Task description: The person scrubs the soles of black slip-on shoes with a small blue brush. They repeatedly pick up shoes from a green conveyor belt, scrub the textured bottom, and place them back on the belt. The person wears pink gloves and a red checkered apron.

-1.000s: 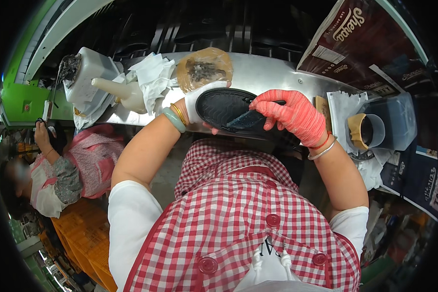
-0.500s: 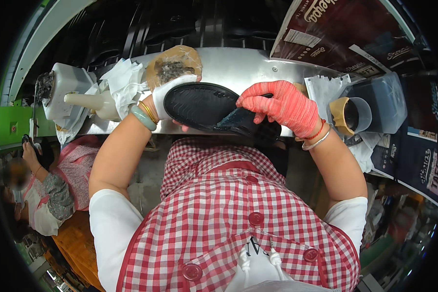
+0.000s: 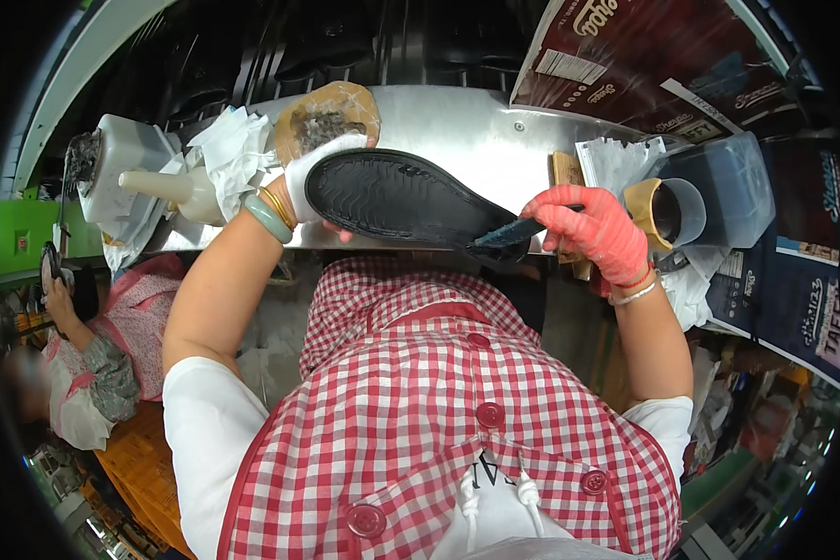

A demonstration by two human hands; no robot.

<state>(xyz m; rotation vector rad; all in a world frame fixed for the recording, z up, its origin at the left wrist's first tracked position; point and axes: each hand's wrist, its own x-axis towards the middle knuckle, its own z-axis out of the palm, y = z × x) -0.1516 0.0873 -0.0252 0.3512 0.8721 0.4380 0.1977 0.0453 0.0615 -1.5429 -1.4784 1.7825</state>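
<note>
A black shoe sole (image 3: 392,198) lies tilted across the middle, its wide end to the left and its narrower end to the right. My left hand (image 3: 319,173), in a white glove, grips the wide end; fingertips show below and above it, the rest is behind the sole. In a red-pink knitted glove, my right hand (image 3: 588,231) is closed round the dark handle of a brush (image 3: 511,232). The brush's bluish bristles touch the narrow end of the sole near its lower edge.
Beyond the hands runs a metal bench (image 3: 448,117). To the left are a round tan pad with grey fluff (image 3: 327,119), white paper wipes (image 3: 229,154), a pale squeeze bottle (image 3: 182,189) and a white container (image 3: 126,159). Rightward stand a clear tub (image 3: 733,191) and printed cartons (image 3: 653,70). Another person (image 3: 112,345) sits far left.
My right hand has moved right and slightly down, carrying the brush from the middle of the sole to its narrow end. The sole has shifted slightly up and left.
</note>
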